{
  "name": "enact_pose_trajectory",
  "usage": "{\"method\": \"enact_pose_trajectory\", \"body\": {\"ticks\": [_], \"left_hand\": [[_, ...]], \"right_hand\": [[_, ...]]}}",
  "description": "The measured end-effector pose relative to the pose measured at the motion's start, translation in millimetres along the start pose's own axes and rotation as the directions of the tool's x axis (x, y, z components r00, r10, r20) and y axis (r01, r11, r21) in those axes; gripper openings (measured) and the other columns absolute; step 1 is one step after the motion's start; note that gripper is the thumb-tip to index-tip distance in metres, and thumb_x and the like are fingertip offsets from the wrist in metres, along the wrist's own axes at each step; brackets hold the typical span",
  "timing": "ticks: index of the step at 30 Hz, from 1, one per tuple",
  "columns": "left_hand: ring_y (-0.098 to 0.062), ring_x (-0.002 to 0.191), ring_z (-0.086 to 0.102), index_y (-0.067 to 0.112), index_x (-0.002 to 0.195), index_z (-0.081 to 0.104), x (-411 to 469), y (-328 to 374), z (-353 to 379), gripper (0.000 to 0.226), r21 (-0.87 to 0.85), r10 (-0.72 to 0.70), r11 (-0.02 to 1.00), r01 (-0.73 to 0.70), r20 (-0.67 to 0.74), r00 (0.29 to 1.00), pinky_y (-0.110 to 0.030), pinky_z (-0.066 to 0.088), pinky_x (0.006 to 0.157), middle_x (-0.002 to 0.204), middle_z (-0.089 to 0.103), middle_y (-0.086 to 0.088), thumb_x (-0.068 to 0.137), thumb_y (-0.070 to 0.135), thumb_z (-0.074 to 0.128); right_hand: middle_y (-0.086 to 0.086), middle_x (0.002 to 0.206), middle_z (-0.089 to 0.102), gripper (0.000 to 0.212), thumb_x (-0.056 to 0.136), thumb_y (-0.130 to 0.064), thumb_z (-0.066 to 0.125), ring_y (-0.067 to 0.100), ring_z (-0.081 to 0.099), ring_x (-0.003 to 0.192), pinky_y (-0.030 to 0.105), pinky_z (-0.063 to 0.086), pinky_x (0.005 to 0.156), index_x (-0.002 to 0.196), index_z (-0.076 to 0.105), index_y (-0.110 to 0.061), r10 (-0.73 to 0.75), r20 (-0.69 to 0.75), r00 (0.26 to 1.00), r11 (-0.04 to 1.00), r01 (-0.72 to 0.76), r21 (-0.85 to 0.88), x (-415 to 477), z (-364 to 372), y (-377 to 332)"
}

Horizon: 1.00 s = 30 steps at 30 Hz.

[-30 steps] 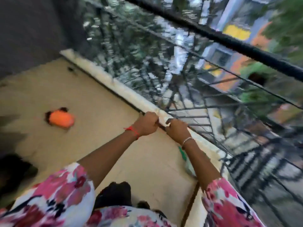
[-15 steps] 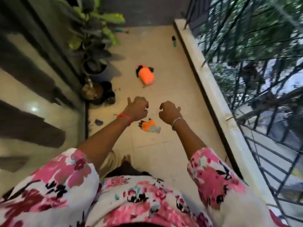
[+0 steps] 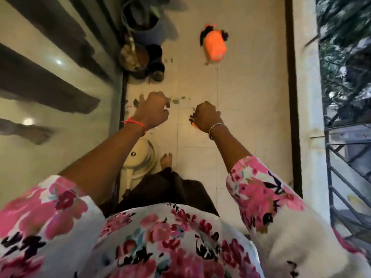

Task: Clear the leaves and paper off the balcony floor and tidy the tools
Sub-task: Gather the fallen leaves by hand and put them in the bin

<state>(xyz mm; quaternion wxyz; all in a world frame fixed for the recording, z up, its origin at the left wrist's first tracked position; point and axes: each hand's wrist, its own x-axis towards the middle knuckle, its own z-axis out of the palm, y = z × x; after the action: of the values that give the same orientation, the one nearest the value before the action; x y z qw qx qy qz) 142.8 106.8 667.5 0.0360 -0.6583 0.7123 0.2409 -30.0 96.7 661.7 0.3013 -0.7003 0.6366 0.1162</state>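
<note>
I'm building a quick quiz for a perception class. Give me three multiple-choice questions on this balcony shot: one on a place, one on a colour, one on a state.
1. Where do the pots stand? A by the railing; B at the left edge of the floor; C mid-floor.
2. What colour is the thread by the left hand? A red; B blue; C green.
3. How is the orange bottle? A upright; B held in a hand; C lying on its side.
Answers: B, they sit along its left edge; A, a red strand crosses the wrist; C, it lies flat on the tiles.
</note>
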Motion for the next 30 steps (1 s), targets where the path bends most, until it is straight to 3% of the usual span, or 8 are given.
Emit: {"method": "enact_pose_trajectory", "body": {"ticks": [9, 12, 16, 21, 24, 30], "left_hand": [[-0.035, 0.119, 0.046, 0.001, 0.103, 0.064, 51.5, -43.1, 56.9, 0.022, -0.078, -0.016, 0.997, 0.015, -0.007, 1.000, -0.051, 0.031, 0.105, 0.120, 0.056, -0.018, 0.084, 0.008, 0.056], [-0.038, 0.119, 0.046, -0.002, 0.102, 0.064, 77.6, -51.8, 89.5, 0.024, -0.158, -0.068, 0.985, 0.063, -0.024, 0.997, -0.050, 0.033, 0.103, 0.120, 0.056, -0.020, 0.080, 0.002, 0.057], [-0.034, 0.120, 0.046, 0.000, 0.104, 0.064, 114.9, -57.6, 141.2, 0.027, -0.157, -0.180, 0.972, 0.175, -0.020, 0.983, -0.045, 0.035, 0.104, 0.124, 0.055, -0.018, 0.078, 0.002, 0.056], [-0.030, 0.133, 0.034, 0.002, 0.115, 0.059, 166.0, -62.0, 229.5, 0.036, -0.282, -0.349, 0.901, 0.330, -0.021, 0.937, -0.040, 0.027, 0.110, 0.136, 0.046, -0.015, 0.080, 0.003, 0.061], [-0.028, 0.137, 0.027, 0.006, 0.125, 0.052, 204.9, -78.0, 292.5, 0.043, -0.314, -0.409, 0.870, 0.381, -0.027, 0.912, -0.037, 0.024, 0.109, 0.142, 0.038, -0.012, 0.083, 0.009, 0.061], [-0.034, 0.139, 0.023, 0.002, 0.136, 0.039, 276.9, -142.7, 436.8, 0.067, -0.299, -0.433, 0.867, 0.399, -0.055, 0.900, -0.040, 0.021, 0.112, 0.146, 0.030, -0.020, 0.079, 0.020, 0.071]], "right_hand": [[0.019, 0.133, 0.040, 0.033, 0.089, -0.012, 0.050, 0.036, 0.042, 0.121, 0.041, 0.040, 0.098, 0.119, 0.056, -0.003, -0.096, 0.084, 0.992, 0.993, 0.101, -0.058, 72.2, 49.2, -8.8], [0.019, 0.132, 0.037, 0.032, 0.090, -0.011, 0.049, 0.036, 0.039, 0.122, 0.044, 0.037, 0.100, 0.120, 0.055, -0.003, -0.114, 0.138, 0.984, 0.991, 0.122, -0.047, 103.7, 67.1, 4.9], [0.017, 0.133, 0.036, 0.034, 0.091, -0.014, 0.048, 0.031, 0.039, 0.122, 0.037, 0.034, 0.099, 0.123, 0.052, -0.003, -0.179, 0.140, 0.974, 0.983, 0.184, -0.023, 152.2, 94.5, 32.0], [0.019, 0.146, 0.024, 0.048, 0.095, -0.026, 0.047, 0.032, 0.021, 0.138, 0.042, 0.018, 0.111, 0.136, 0.038, -0.002, -0.269, 0.196, 0.943, 0.960, 0.279, -0.025, 230.2, 144.7, 73.1], [0.019, 0.151, 0.016, 0.054, 0.096, -0.029, 0.046, 0.032, 0.014, 0.142, 0.044, 0.020, 0.113, 0.141, 0.032, -0.004, -0.316, 0.189, 0.930, 0.944, 0.329, -0.038, 291.6, 193.4, 95.0], [0.022, 0.153, 0.007, 0.067, 0.094, -0.034, 0.050, 0.034, 0.004, 0.144, 0.041, 0.014, 0.117, 0.146, 0.021, -0.002, -0.304, 0.089, 0.948, 0.951, 0.297, 0.092, 401.1, 329.2, 116.7]]}}
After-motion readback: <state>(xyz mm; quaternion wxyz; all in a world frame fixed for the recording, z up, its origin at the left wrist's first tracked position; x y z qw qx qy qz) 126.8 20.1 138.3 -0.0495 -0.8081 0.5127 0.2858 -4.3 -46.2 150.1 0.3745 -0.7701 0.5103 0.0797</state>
